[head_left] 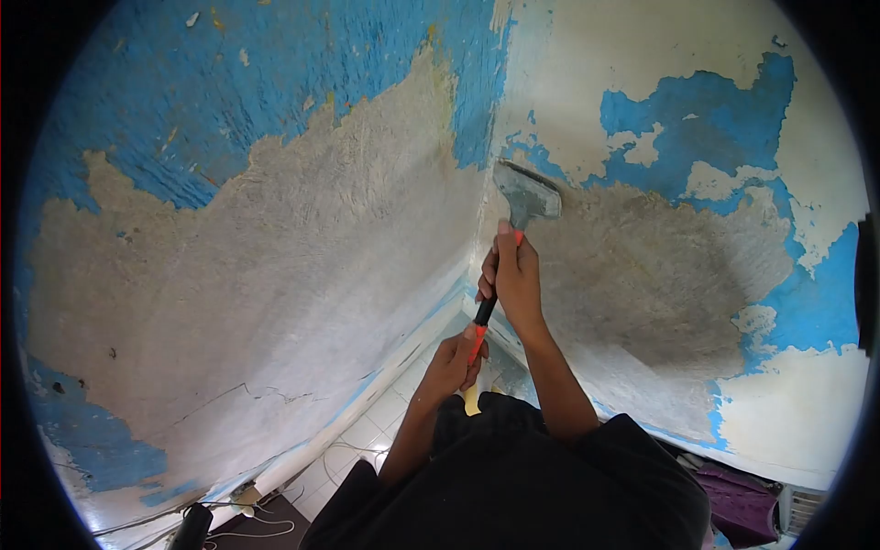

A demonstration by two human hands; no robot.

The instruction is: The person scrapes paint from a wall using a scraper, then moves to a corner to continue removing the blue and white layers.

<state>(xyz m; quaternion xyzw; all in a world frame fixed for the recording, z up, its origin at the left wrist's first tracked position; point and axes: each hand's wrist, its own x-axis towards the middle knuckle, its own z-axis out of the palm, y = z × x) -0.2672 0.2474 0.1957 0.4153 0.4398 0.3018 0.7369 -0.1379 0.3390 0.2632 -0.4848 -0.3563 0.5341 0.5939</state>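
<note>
A long-handled paint scraper (530,195) has its wide grey blade against the right-hand wall, close to the corner. My right hand (515,275) grips its red and black handle just under the blade, thumb laid along it. Lower down, my left hand (454,359) is wrapped round the red end of the same handle. Blue paint (559,165) and cream paint meet bare grey plaster around the blade. Part of the handle is hidden by my fingers.
The left wall (275,275) shows bare plaster below flaking blue paint, with a crack low down. White floor tiles (353,449) and loose cables lie below on the left. A purple item (733,500) is at lower right. A dark object (866,284) stands at the right edge.
</note>
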